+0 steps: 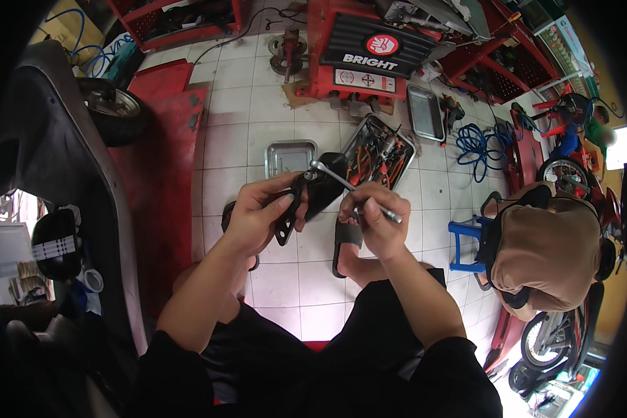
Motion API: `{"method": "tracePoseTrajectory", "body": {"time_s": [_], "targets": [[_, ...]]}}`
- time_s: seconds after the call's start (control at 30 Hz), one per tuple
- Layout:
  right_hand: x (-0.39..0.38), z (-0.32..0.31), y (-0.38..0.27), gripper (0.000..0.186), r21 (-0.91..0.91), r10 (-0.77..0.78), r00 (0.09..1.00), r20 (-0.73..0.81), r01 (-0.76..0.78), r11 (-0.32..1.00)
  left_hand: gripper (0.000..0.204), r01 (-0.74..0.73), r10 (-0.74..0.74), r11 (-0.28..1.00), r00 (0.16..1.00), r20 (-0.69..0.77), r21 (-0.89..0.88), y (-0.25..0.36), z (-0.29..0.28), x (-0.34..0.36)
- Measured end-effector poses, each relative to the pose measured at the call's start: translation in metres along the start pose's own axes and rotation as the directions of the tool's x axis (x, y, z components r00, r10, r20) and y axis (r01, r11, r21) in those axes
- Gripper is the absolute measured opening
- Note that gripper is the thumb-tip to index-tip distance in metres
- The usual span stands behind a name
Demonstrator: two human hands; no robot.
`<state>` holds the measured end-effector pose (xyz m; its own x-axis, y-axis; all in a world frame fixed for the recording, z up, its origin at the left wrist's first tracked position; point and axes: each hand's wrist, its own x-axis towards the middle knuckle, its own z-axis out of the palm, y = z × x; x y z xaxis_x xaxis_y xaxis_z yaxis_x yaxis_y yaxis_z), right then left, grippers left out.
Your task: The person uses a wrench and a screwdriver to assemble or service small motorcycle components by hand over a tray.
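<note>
My left hand [263, 209] is closed around a black bracket [283, 231] with holes in its lower end. At its top is a small metal bolt or nut, and a larger dark piece [322, 191] extends behind it to the right; I cannot make out whether the two are joined. In my right hand [377, 212] is a silver wrench [340, 180], its shaft running from the fist up and to the left. The wrench's head is close to the bolt at the top of the bracket; whether it touches is unclear.
Beyond my hands are a metal tray [270, 161] and a tool-filled tray [409, 155] on white tiles. A red lift platform [161, 181] and motorcycle bodywork [108, 174] flank my left. On the right, a person [547, 258] bends near a blue stool [465, 245]; a blue hose [477, 146] lies coiled beyond.
</note>
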<state>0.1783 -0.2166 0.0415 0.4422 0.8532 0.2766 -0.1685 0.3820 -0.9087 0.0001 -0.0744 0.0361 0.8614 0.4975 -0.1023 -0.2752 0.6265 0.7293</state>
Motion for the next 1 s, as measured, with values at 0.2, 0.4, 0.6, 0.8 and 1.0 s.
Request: {"method": "tracePoseTrajectory", "body": {"time_s": [0.2,0.4,0.6,0.8,1.0], "targets": [[0.012,-0.018,-0.010,0.035,0.370,0.158,0.986,-0.056,-0.127,0.920,0.040,-0.011,0.017,0.997,0.997,-0.079,0.076,-0.005,0.003,0.003],[0.021,0.002,-0.003,0.035,0.172,0.170,0.968,-0.187,-0.138,0.975,0.032,-0.088,0.132,0.940,0.985,-0.114,0.329,-0.013,0.002,0.005],[0.011,0.023,-0.009,0.034,-0.013,0.669,0.743,-0.025,-0.669,0.743,0.048,-0.128,0.188,0.908,0.975,-0.116,0.398,-0.019,0.008,0.012],[0.010,0.028,-0.002,0.016,-0.279,0.614,0.789,-0.014,-0.592,0.756,0.049,-0.094,0.159,0.937,0.972,-0.171,0.336,-0.019,0.015,0.013],[0.011,0.026,0.003,0.013,-0.358,0.508,0.860,-0.056,-0.492,0.794,0.048,-0.055,0.116,0.945,0.978,-0.172,0.321,-0.019,0.011,0.010]]}}
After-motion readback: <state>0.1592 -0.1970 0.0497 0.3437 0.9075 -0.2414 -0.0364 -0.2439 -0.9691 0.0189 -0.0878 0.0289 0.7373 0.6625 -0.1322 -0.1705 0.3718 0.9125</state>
